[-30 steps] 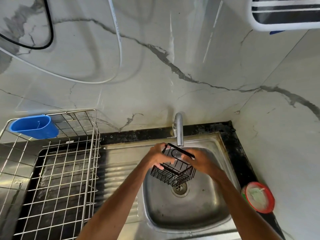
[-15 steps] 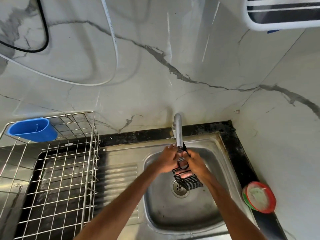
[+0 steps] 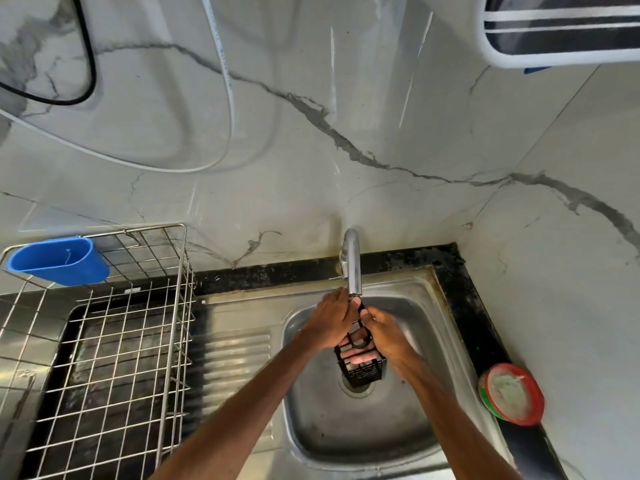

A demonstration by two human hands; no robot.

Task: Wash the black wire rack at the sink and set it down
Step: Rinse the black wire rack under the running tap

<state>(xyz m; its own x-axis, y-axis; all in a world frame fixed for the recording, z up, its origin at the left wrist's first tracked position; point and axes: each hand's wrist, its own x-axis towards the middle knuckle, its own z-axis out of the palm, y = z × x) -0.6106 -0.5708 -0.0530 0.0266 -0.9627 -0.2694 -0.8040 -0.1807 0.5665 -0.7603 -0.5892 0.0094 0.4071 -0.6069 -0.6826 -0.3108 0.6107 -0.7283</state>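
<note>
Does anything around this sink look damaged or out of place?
Nothing broken. Brownish grime lines the sink's back rim, and a white hose and black cable droop loosely across the wall.

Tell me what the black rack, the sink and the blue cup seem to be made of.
The rack looks like coated metal wire: thin black grid, matte. The sink is likely stainless steel: brushed grey sheen, pressed drain ridges. The cup seems plastic: even bright blue, smooth moulded wall.
</note>
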